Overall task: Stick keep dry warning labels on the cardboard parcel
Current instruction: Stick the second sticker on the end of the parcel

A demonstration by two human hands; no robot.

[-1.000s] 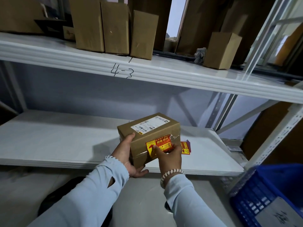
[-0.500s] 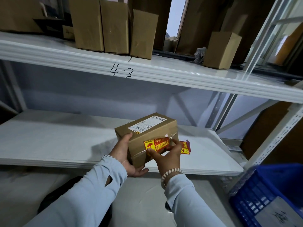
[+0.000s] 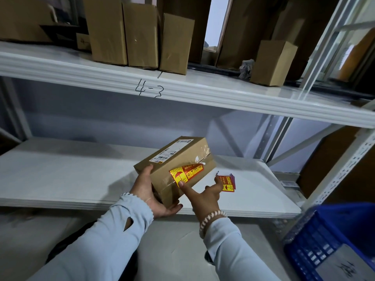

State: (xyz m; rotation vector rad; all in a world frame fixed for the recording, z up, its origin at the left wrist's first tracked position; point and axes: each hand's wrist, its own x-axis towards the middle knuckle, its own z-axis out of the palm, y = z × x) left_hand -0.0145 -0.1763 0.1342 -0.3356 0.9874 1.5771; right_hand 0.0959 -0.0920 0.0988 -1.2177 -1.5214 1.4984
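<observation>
On boxy cardboard pkg (image 3: 178,159), glossy rect. label (image 3: 185,172)

"4-3" handwritten in black marker on front edge of upper shelf (image 3: 182,89). Parcel (image 3: 174,159) top carries a white shipping label (image 3: 171,151) with barcodes, print too small to read. Red/yellow sticker (image 3: 185,172) on parcel side: umbrella-with-rain symbol, text skewed, not legible. Spare sticker stack (image 3: 228,183) on lower shelf: red/yellow, partial "DRY" readable, rest unclear.

Head view — forward-down, near shelf (image 3: 81,179)
</observation>
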